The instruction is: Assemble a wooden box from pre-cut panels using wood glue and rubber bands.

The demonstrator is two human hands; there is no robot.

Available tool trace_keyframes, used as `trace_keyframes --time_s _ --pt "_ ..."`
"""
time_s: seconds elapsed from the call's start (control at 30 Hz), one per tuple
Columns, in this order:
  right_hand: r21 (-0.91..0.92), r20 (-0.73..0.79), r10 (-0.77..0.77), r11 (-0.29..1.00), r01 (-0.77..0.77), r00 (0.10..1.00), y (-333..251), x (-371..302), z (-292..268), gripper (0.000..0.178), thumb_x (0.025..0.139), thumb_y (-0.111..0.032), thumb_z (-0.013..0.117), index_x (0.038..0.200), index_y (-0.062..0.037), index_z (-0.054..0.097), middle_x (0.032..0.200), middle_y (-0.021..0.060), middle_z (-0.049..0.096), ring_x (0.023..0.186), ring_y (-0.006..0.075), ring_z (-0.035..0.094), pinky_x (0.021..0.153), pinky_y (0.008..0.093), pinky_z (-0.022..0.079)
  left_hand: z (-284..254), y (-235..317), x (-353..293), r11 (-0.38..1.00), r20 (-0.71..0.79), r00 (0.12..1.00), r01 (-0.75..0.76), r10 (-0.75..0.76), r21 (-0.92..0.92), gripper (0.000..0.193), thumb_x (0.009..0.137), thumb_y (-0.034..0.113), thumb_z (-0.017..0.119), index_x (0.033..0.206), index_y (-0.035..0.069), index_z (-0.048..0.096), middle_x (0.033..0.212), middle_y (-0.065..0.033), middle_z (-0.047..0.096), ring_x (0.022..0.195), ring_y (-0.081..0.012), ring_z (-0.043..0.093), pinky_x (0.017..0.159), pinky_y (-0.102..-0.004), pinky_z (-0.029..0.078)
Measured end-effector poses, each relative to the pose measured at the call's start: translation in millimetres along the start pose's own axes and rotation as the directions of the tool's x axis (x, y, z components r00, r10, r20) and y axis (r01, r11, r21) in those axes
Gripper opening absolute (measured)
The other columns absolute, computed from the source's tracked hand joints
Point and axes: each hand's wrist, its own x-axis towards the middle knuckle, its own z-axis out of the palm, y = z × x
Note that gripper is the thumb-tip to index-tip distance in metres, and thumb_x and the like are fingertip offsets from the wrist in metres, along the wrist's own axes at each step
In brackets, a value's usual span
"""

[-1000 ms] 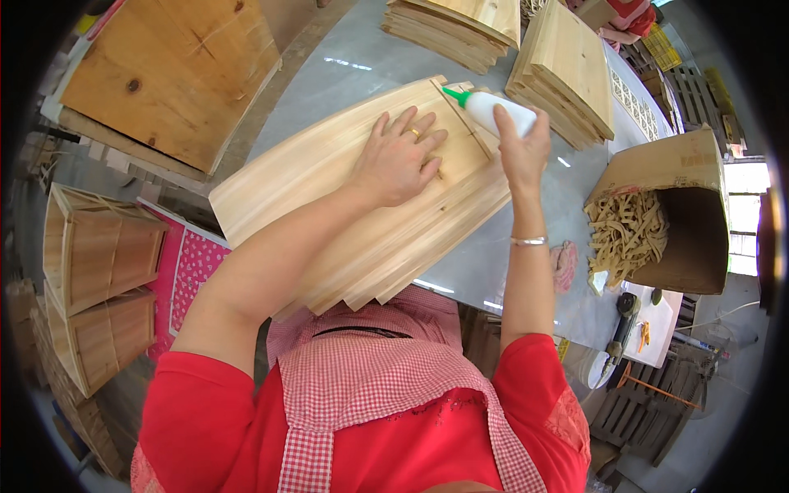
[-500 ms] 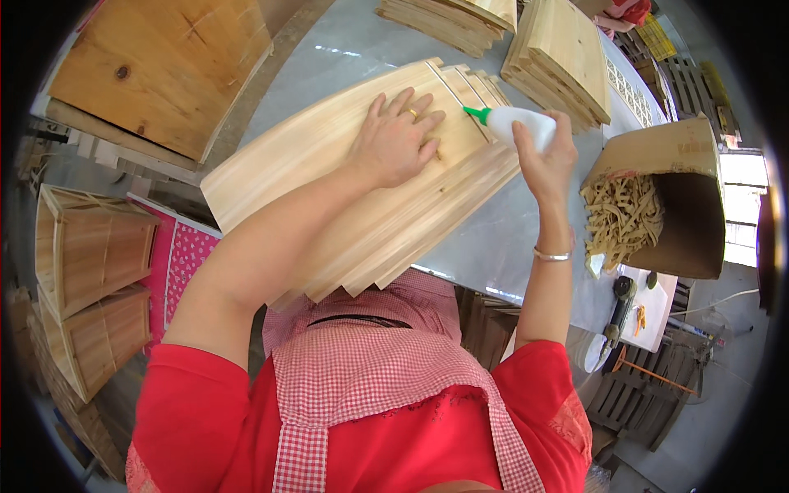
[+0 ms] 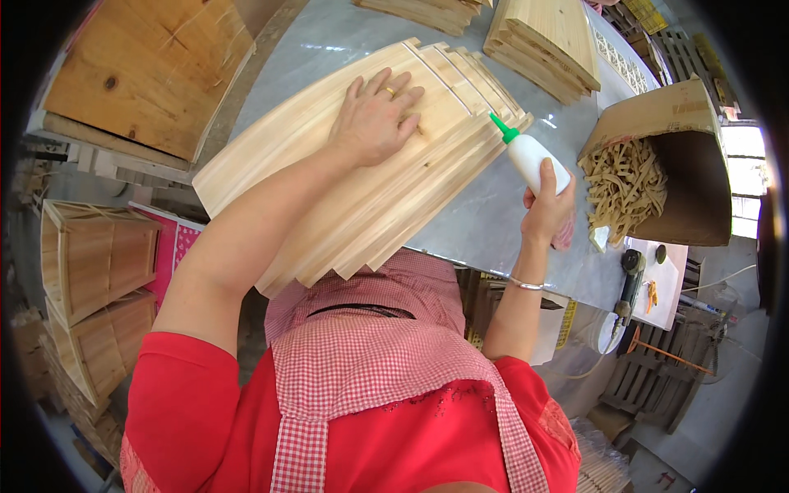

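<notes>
Several pale wooden panels (image 3: 329,197) lie fanned in a stepped stack on the grey table, each with a narrow groove across its far right end. My left hand (image 3: 374,119) rests flat on the top panel, fingers spread, a ring on one finger. In my right hand (image 3: 549,205) is a white squeeze bottle (image 3: 534,163) with a green nozzle, tilted so its tip points up and left. The tip is near the right edge of the stack; whether it touches the wood I cannot tell.
A cardboard box (image 3: 657,115) on its side holds tan strips (image 3: 626,185) on the right. More panels (image 3: 546,41) are stacked at the table's far side. A large wooden board (image 3: 148,74) stands far left, with wooden crates (image 3: 103,263) below it. Some tool (image 3: 629,283) sits at the right table edge.
My right hand has drawn the bottle down toward me, away from the grooves, and its nozzle now points more upward. My left hand stays flat on the top panel. The whole view has shifted slightly.
</notes>
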Motion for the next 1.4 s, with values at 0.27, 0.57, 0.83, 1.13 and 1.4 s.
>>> trace_keyframes --time_s 0.27,0.57,0.83,1.13,1.4 --pt "-0.141 -0.127 -0.103 0.986 0.084 0.987 21.9 -1.2 13.8 0.036 0.089 -0.030 0.073 0.105 -0.0033 0.055 0.083 0.0051 0.060 0.054 0.0082 0.051 0.041 0.0207 0.038 0.3 0.6 -0.3 1.000 -0.018 0.999 -0.026 0.026 0.005 0.045 0.098 0.038 0.049 0.138 0.018 0.055 0.151 -0.0071 0.044 0.143 -0.0307 0.033 0.117 -0.0526 0.022" --pt "-0.116 0.070 -0.033 0.992 0.041 0.997 2.9 -77.4 20.9 0.043 0.087 -0.031 0.074 0.111 -0.0002 0.054 0.091 0.0075 0.061 0.067 0.0119 0.057 0.046 0.0233 0.045 7.0 -5.1 -0.4 0.999 -0.029 0.999 -0.021 0.022 0.048 0.047 0.097 0.042 0.046 0.138 0.019 0.054 0.150 -0.0068 0.044 0.142 -0.0300 0.034 0.115 -0.0516 0.025" --pt "-0.137 0.287 -0.154 0.970 0.200 0.946 13.0 -158.4 21.7 0.039 0.088 -0.027 0.074 0.112 -0.0023 0.055 0.092 0.0047 0.060 0.073 0.0094 0.057 0.055 0.0223 0.046 -38.3 10.1 -6.0 0.993 0.174 0.985 0.027 -0.007 -0.112 0.051 0.096 0.038 0.042 0.138 0.012 0.053 0.151 -0.0153 0.042 0.142 -0.0364 0.033 0.114 -0.0561 0.025" --pt "-0.084 0.607 -0.231 0.933 0.351 0.761 -0.4 -245.0 34.0 0.040 0.085 -0.019 0.076 0.112 0.0014 0.053 0.095 0.0117 0.061 0.086 0.0181 0.059 0.075 0.0306 0.049 -16.3 0.0 -10.0 0.982 0.060 0.998 -0.004 0.016 -0.188 0.046 0.097 0.036 0.041 0.132 0.010 0.055 0.146 -0.0163 0.046 0.140 -0.0371 0.035 0.113 -0.0566 0.026" --pt "0.025 0.600 -0.204 0.971 0.236 0.774 -8.1 -265.6 46.0 0.043 0.081 -0.017 0.078 0.110 0.0020 0.053 0.091 0.0121 0.063 0.077 0.0198 0.063 0.067 0.0299 0.051 18.3 -11.5 -1.1 0.994 -0.019 1.000 0.006 -0.008 -0.105 0.049 0.096 0.041 0.039 0.139 0.021 0.053 0.152 -0.0049 0.043 0.142 -0.0276 0.034 0.112 -0.0559 0.026"
